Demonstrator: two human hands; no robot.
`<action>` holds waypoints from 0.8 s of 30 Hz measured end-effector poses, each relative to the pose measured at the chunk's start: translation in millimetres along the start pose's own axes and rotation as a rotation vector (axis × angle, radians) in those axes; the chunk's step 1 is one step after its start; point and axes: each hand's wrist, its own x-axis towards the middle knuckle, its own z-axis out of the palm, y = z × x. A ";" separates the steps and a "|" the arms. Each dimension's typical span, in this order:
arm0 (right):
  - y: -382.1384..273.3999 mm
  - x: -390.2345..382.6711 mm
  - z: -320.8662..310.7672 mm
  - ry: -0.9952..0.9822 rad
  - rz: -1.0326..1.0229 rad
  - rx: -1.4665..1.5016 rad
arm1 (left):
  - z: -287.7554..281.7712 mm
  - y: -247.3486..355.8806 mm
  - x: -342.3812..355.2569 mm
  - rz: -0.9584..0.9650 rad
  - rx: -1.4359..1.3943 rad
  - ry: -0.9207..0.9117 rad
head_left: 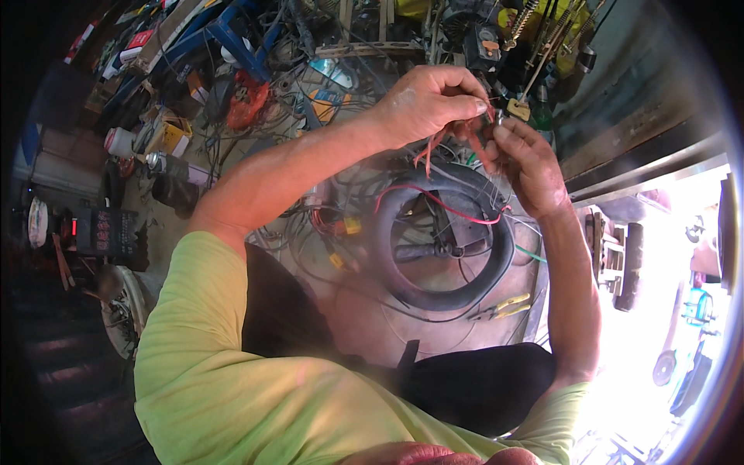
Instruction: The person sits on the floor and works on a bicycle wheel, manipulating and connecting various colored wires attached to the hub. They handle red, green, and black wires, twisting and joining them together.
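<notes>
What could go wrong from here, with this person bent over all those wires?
The thin reddish strands dangle loosely below the left hand, close to the right hand, so they might tangle or snag. The jumbled cables on the floor, left of the black rubber ring, could trip someone. The yellow-handled pliers lie loose on the floor and might get kicked or stepped on.

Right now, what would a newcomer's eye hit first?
Probably the big dark ring mid-view, with a red wire curving across it. Next, the left hand and right hand close together above, reddish strands at their fingers. Then the yellow-handled pliers, lower right of the ring, and white glare further right.
</notes>
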 end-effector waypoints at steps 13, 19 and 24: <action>1.1 2.4 14.5 0.268 -0.087 -0.082 | -6.7 -15.4 0.8 0.107 0.245 0.028; 2.4 -6.1 15.3 0.353 -0.138 -0.346 | 13.1 11.2 0.7 -0.120 0.144 -0.001; -3.7 -9.0 20.8 0.343 -0.141 -0.350 | 13.7 -3.4 6.7 -0.063 0.052 -0.040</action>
